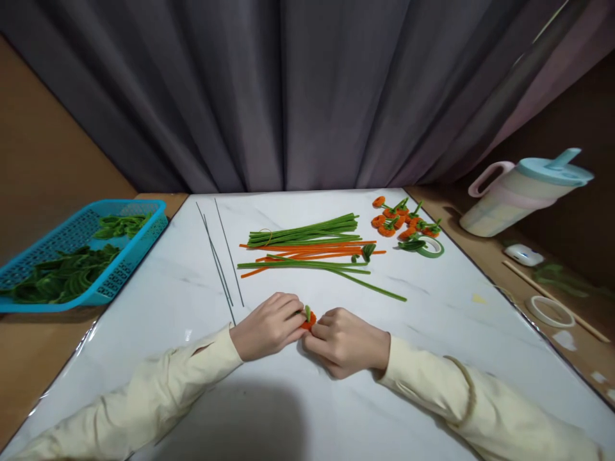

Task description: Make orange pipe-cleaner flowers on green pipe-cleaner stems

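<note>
My left hand (270, 324) and my right hand (346, 341) meet at the front middle of the white marble-look table (432, 301). Both are closed in a pinch on one small orange coil with a green tip (308, 318), held between their fingertips just above the table. Beyond the hands lies a loose bundle of green and orange pipe cleaners (312, 246). Several finished orange coils with green stems (404, 221) lie at the far right of the table, next to a roll of green tape (431, 246).
Thin dark wires (221, 256) lie left of the bundle. A blue basket (139, 240) with green pieces stands at the left. On the right sit a pastel jug (523, 192), a small white case (524, 255), a white tape ring (550, 310) and a wooden stick (557, 301). A grey curtain hangs behind.
</note>
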A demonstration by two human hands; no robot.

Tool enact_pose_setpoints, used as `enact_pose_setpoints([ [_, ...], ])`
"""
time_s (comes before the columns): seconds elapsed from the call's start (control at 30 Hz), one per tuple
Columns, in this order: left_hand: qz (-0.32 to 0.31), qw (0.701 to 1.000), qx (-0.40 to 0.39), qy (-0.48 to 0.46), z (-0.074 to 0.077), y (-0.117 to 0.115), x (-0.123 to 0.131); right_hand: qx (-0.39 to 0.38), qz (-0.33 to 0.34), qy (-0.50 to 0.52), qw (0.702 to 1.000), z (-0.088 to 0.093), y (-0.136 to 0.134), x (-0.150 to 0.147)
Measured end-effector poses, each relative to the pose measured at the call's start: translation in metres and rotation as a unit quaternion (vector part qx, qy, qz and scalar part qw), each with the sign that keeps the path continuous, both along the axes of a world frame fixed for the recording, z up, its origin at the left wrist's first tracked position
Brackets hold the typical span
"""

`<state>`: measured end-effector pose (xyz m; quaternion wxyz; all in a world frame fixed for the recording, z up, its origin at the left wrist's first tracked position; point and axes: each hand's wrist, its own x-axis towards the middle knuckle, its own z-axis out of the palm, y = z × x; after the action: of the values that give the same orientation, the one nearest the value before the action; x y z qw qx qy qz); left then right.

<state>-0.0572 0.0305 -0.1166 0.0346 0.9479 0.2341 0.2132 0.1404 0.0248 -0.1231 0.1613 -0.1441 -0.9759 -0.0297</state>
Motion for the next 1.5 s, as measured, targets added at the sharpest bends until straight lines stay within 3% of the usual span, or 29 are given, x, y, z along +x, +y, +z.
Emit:
enact_pose_setpoints([
  [0.23,0.025,0.995,-0.095,-0.032,-0.001,0.003,-0.002,-0.031,-0.008,0.026,0.999,-0.002,0.000,0.001],
  [0.47,0.041,0.974,-0.217,-0.057,0.004,0.007,0.000,-0.116,-0.036,0.040,0.992,-0.007,0.003,0.004],
  [0.67,0.063,0.961,-0.260,-0.069,0.001,0.012,0.004,-0.222,-0.050,0.093,0.969,-0.003,0.007,0.013],
  [0.77,0.060,0.956,-0.274,-0.088,0.002,0.016,0.005,-0.281,-0.089,0.143,0.945,0.002,0.007,0.016],
  [0.93,0.079,0.923,-0.329,-0.181,0.002,0.021,0.003,-0.340,-0.134,0.249,0.897,0.003,0.011,0.015],
  [1.2,0.132,0.861,-0.428,-0.240,0.005,0.020,0.001,-0.336,-0.103,0.252,0.901,0.001,0.017,0.011],
  [1.43,0.153,0.816,-0.511,-0.225,0.007,0.020,-0.001,-0.355,-0.096,0.257,0.894,0.002,0.022,0.004],
  [1.5,0.173,0.790,-0.548,-0.215,0.009,0.021,-0.001,-0.365,-0.104,0.263,0.887,0.002,0.021,0.005],
])
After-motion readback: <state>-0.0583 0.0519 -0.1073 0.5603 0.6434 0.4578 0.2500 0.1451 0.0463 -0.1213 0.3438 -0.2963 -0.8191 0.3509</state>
